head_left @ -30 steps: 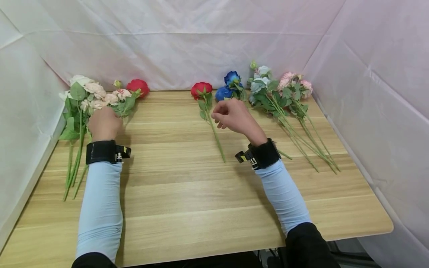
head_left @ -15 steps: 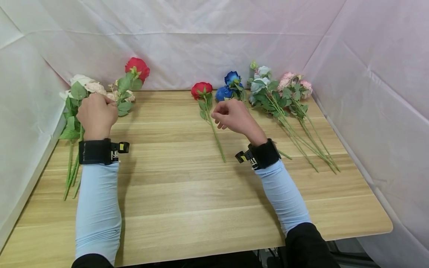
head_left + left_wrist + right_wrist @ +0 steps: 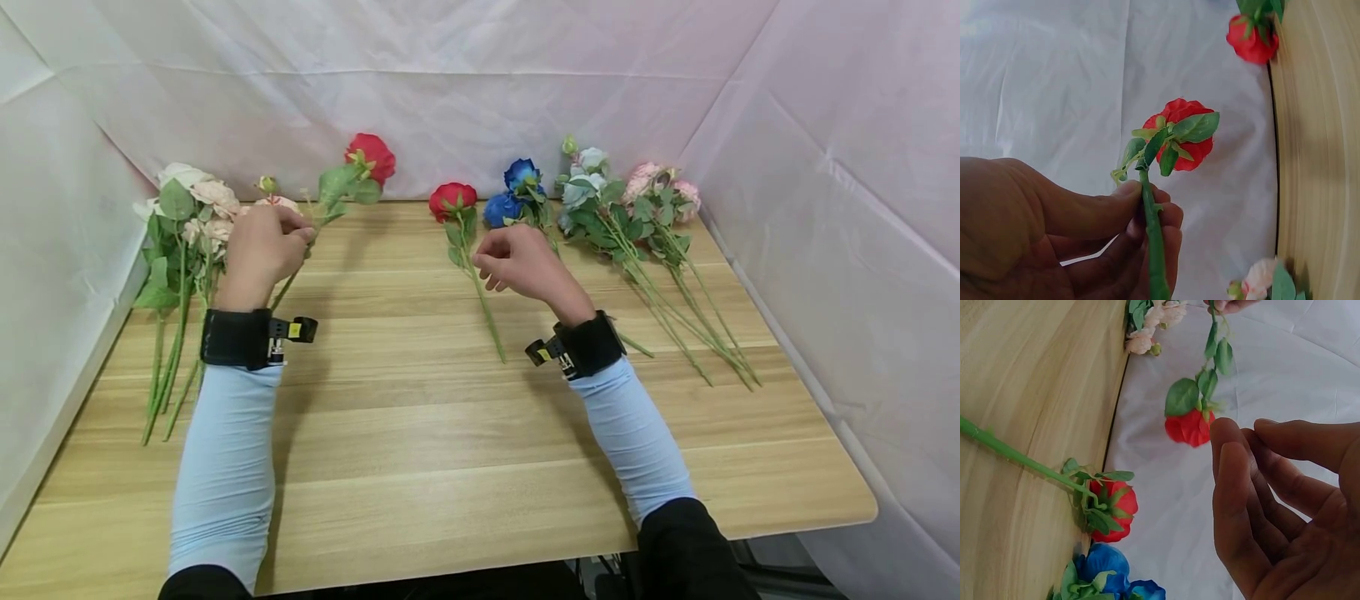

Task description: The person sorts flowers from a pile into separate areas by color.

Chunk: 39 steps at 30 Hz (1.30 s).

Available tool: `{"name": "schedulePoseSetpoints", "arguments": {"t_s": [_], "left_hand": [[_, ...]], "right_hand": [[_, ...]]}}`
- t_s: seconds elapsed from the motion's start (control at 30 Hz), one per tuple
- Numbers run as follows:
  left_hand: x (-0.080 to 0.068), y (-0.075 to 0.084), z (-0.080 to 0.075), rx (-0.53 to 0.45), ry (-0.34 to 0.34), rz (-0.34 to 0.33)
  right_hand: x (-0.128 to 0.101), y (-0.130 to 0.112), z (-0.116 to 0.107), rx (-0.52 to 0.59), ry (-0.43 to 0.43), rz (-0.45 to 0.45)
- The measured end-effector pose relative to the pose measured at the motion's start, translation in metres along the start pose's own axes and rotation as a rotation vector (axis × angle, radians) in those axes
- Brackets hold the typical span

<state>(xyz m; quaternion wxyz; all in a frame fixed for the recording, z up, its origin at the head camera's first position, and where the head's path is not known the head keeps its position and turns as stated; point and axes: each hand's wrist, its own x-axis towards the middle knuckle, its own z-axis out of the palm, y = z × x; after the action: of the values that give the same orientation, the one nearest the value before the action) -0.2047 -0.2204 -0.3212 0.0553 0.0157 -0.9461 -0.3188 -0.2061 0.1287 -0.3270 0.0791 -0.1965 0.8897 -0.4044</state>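
Observation:
My left hand (image 3: 261, 250) pinches the green stem of a red rose (image 3: 372, 157) between thumb and fingers. In the left wrist view the stem (image 3: 1153, 240) runs past the thumb tip, and leaves sit just under the bloom. The rose is lifted and leans to the right, its head before the back cloth. My right hand (image 3: 525, 262) hovers over the table with loosely bent fingers and nothing in them. Just left of its fingertips in the head view lies a second red rose (image 3: 452, 200), stem toward me. Blue roses (image 3: 522, 177) lie behind the right hand.
At the left lie white and pale pink flowers (image 3: 213, 200) with long stems. Light blue flowers (image 3: 583, 187) and pink flowers (image 3: 645, 183) lie at the right. White cloth walls (image 3: 450, 100) enclose the back and sides of the wooden table (image 3: 420, 467).
My left hand has raised the red rose from among the left-hand flowers and carried it to the right. The right hand has stayed in place.

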Motion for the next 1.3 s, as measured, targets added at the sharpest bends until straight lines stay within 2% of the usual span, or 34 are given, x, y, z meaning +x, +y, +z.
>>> {"name": "schedulePoseSetpoints", "arguments": {"t_s": [0.1,0.33,0.53,0.7,0.97,1.1,1.3], "left_hand": [[-0.003,0.014,0.007,-0.017,-0.012,0.051],[-0.013,0.047,0.027,-0.062,-0.083,0.123],[-0.02,0.068,0.046,-0.097,-0.143,0.194],[-0.023,0.078,0.06,-0.13,-0.149,0.246],[-0.028,0.09,0.08,-0.193,-0.127,0.262],[-0.031,0.094,0.083,-0.214,-0.107,0.269],[-0.033,0.097,0.084,-0.245,-0.131,0.269]], "right_hand": [[0.001,0.0,0.001,0.016,-0.008,0.007],[0.004,0.0,0.009,0.06,-0.023,-0.019],[0.006,-0.003,0.018,0.127,-0.025,-0.038],[0.007,-0.008,0.028,0.207,0.007,-0.069],[0.008,-0.009,0.039,0.292,0.17,-0.088],[0.008,-0.007,0.041,0.299,0.205,-0.083],[0.01,-0.005,0.042,0.377,0.248,-0.093]]}}
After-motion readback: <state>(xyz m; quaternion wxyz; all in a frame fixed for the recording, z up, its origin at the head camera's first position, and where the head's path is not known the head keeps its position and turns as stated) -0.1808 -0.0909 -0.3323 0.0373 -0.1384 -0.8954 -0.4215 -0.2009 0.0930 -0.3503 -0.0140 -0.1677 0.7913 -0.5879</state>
